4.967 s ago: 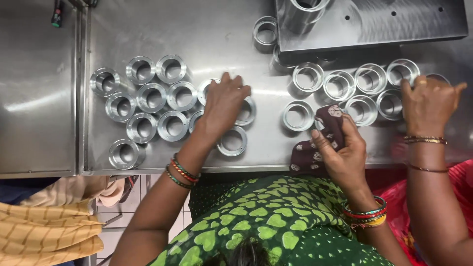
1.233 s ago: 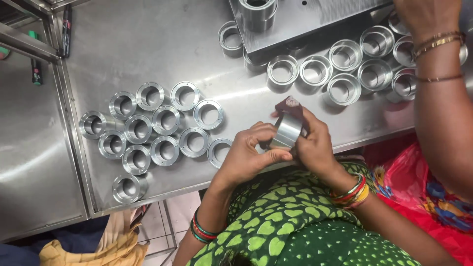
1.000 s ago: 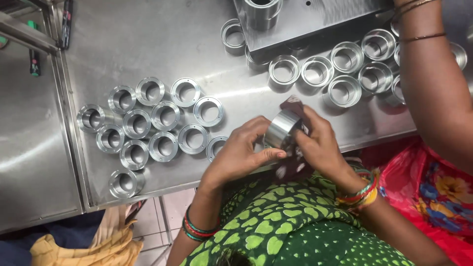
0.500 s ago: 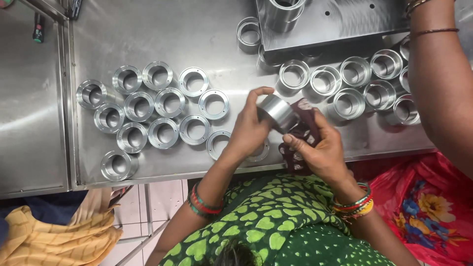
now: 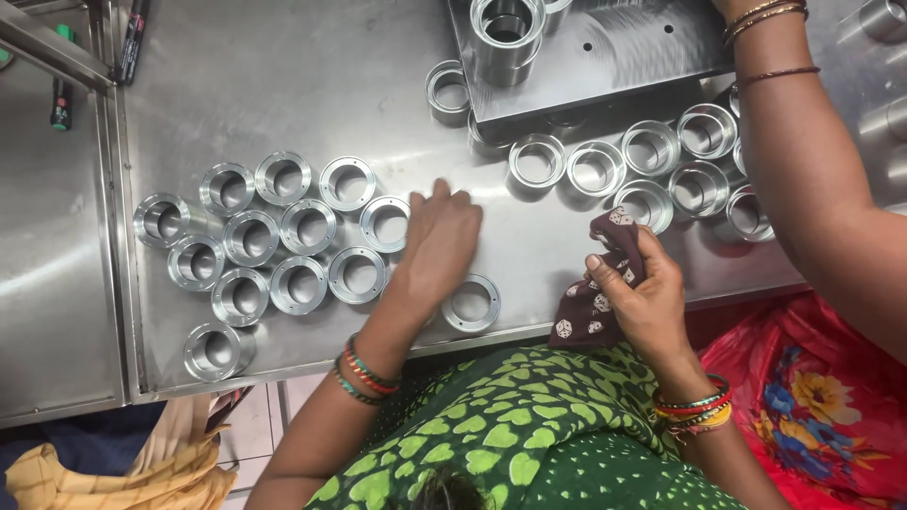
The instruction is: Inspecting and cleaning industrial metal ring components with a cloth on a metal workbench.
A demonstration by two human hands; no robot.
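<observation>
My left hand (image 5: 439, 241) lies palm down on the steel table (image 5: 283, 85), its fingers beside a cluster of several short shiny metal rings (image 5: 283, 227). Whatever is under the palm is hidden. One more ring (image 5: 470, 302) lies alone just right of my wrist. My right hand (image 5: 647, 297) is near the table's front edge and grips a bunched dark maroon cloth (image 5: 588, 316) with small white dice printed on it. A second group of rings (image 5: 624, 161) sits to the right, beyond that hand.
Another person's forearm (image 5: 803, 161) with bangles reaches over the right-hand rings. A thick steel block (image 5: 614, 47) carrying a tall metal sleeve (image 5: 508, 38) stands at the back. Marker pens (image 5: 61, 99) lie on the left ledge. Red floral fabric (image 5: 812, 397) is at lower right.
Half a second ago both hands held a ring against the cloth. My left hand has since gone down to the table by the left cluster; the ring is out of sight.
</observation>
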